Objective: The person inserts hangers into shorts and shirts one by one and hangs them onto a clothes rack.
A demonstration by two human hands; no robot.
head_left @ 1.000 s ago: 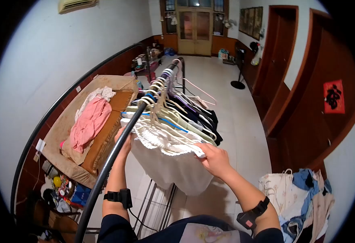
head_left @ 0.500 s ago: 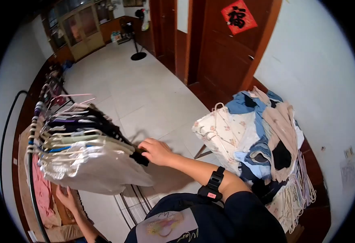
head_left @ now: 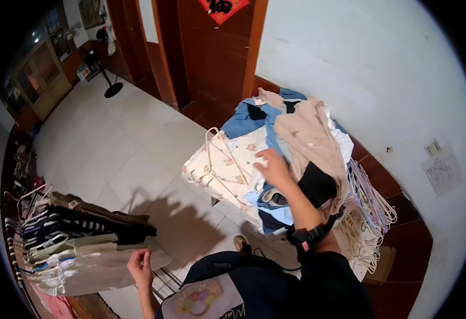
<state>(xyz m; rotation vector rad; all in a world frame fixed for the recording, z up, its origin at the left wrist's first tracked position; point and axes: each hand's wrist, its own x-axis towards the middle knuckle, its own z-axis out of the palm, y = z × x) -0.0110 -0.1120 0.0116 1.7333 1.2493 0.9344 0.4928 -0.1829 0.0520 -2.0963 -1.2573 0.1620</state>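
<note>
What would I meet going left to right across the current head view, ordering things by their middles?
Hanging clothes, left hand, foot, right hand, black cloth, cluster of hangers, sheet of paper.

Brown wooden doors [head_left: 214, 61] and white walls [head_left: 360, 69] flank a tiled floor [head_left: 113, 141].
A red sign [head_left: 224, 7] hangs on one door; farther back stand a pedestal fan [head_left: 105, 75] and glazed double doors [head_left: 40, 80].

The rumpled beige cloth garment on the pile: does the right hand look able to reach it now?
Probably yes. The bare right hand, seemingly empty, is close beside the rumpled beige cloth garment in this view, and nothing visible blocks most of the garment's broad upper surface.
</note>
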